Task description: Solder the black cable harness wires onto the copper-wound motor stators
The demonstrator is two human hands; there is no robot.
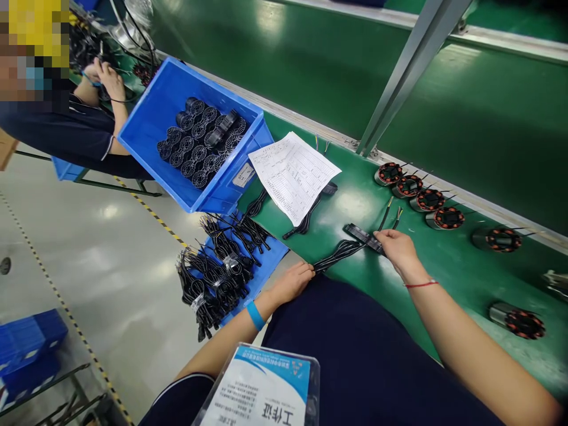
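Busy spot on this green workbench (355, 204)
Right hand (398, 251) has a black plastic housing (358, 233) pinched by one end, and the left hand (293, 282)'s got the folded black cable (341, 253) near the bench edge.

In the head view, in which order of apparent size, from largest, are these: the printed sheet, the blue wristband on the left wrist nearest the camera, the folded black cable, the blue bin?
1. Blue bin
2. Printed sheet
3. Folded black cable
4. Blue wristband
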